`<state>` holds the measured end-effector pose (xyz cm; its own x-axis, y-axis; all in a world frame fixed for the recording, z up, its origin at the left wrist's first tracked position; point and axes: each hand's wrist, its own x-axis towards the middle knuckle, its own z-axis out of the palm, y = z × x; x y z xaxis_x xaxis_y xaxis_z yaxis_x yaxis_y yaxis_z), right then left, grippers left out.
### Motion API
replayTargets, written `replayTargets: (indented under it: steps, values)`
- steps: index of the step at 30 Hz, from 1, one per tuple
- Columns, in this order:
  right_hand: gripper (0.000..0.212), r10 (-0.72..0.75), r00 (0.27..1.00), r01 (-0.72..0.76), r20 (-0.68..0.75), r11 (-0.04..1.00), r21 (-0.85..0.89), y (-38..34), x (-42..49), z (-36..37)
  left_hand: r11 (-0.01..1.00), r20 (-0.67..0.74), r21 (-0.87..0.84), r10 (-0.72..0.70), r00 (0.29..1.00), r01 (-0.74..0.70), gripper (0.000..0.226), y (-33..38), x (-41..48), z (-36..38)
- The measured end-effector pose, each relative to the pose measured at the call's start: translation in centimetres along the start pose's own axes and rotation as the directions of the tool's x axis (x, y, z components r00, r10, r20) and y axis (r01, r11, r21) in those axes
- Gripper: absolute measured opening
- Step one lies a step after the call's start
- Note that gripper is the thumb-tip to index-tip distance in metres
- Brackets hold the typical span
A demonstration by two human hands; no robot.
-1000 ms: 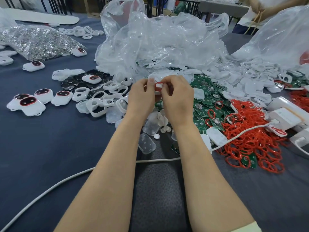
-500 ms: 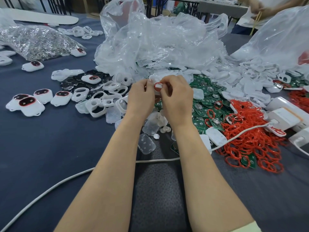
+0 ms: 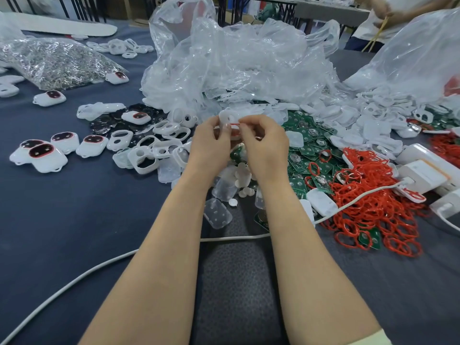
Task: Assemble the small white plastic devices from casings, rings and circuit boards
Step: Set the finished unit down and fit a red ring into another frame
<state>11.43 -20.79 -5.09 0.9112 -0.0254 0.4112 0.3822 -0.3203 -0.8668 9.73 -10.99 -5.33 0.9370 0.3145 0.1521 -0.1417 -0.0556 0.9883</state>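
My left hand and my right hand meet above the middle of the table and together pinch a small white casing with a red ring on it. Most of the casing is hidden by my fingers. Green circuit boards lie in a pile just right of my hands. Loose red rings are heaped further right. Empty white casings lie to the left. Finished white devices with dark red-rimmed faces sit at the far left.
Crumpled clear plastic bags fill the back of the blue table cloth. A bag of silver metal parts lies back left. White chargers sit at the right, and a white cable crosses below my forearms. Another person stands back right.
Both hands stayed in place while the fingers shifted on the casing; the red ring shows less between them now, and the casing's white top sticks up above my left fingers.
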Motion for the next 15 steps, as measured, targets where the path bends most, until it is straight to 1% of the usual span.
replayTargets:
  steps: [3, 5, 7, 9, 10, 15]
  values:
    - [0.016, 0.195, 0.969, -0.218, 0.154, 0.964, 0.152, 0.60, 0.71, -0.76, 0.992, 0.023, -0.123, -0.025, 0.999, 0.028, 0.025, 0.08, -0.01, 0.09]
    - [0.015, 0.252, 0.937, -0.308, 0.241, 0.923, 0.231, 0.93, 0.86, -0.93, 0.988, 0.048, -0.150, -0.025, 0.999, 0.032, 0.027, 0.12, -0.07, 0.02]
    - [0.012, 0.290, 0.919, -0.368, 0.269, 0.874, 0.317, 1.00, 0.95, -0.98, 0.987, 0.070, -0.161, -0.016, 0.997, 0.027, 0.028, 0.14, -0.12, -0.03]
    - [0.006, 0.308, 0.909, -0.401, 0.279, 0.828, 0.392, 1.03, 1.05, -1.00, 0.985, 0.094, -0.169, -0.008, 0.996, 0.024, 0.026, 0.18, -0.15, -0.08]
    - [0.008, 0.309, 0.908, -0.406, 0.283, 0.817, 0.410, 1.07, 1.07, -0.99, 0.985, 0.103, -0.171, -0.008, 0.995, 0.026, 0.025, 0.18, -0.16, -0.11]
    - [0.012, 0.310, 0.909, -0.408, 0.278, 0.796, 0.447, 0.97, 1.11, -0.93, 0.990, 0.125, -0.142, 0.001, 0.992, 0.017, 0.024, 0.15, -0.24, -0.25]
